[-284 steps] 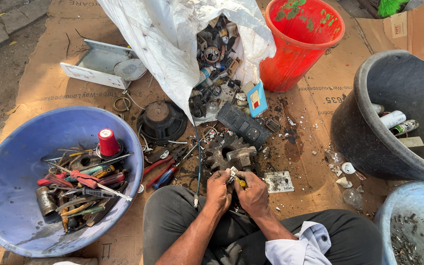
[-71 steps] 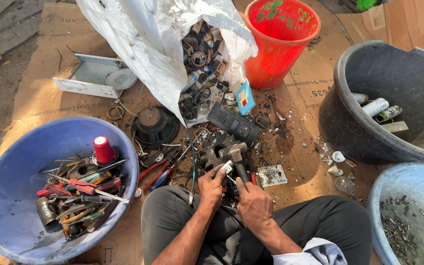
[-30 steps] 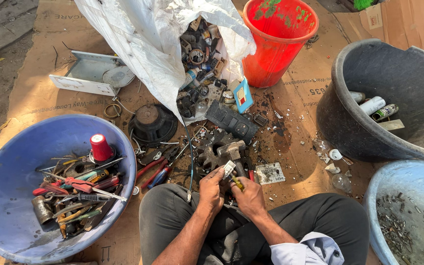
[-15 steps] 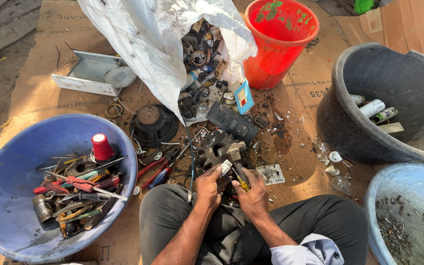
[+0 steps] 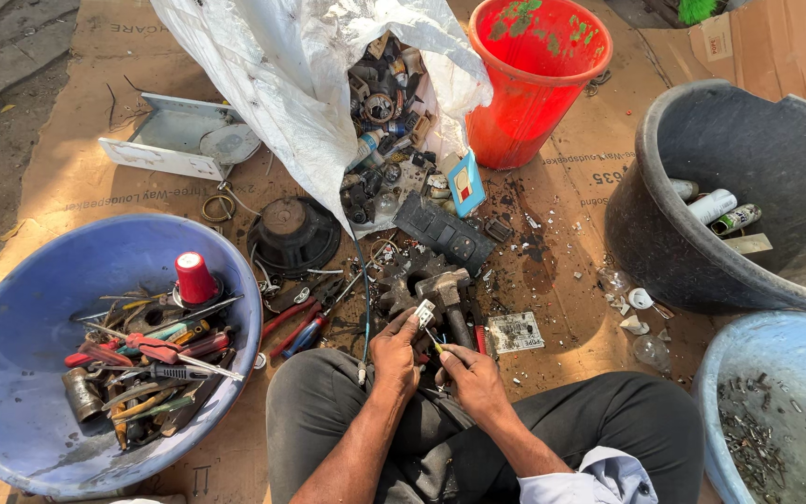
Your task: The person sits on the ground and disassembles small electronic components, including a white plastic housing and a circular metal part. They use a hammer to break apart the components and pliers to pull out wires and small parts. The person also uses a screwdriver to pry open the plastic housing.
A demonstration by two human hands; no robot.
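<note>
Pinching a small white part (image 5: 424, 313) in our left hand (image 5: 394, 350), at twelve o'clock from our lap; right hand (image 5: 471, 373), now drawn in, grips a yellow-handled screwdriver (image 5: 435, 343) against it.

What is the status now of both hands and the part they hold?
Left hand pinches small white plastic part. Right hand holds thin yellow-handled tool against it. Grey metal hammer lies just ahead.

A small white part (image 5: 424, 313) is pinched upright at the left hand's (image 5: 396, 350) fingertips, above the lap. A yellow-handled screwdriver (image 5: 437, 346) in the right hand (image 5: 471, 378) points up toward its lower edge.
</note>
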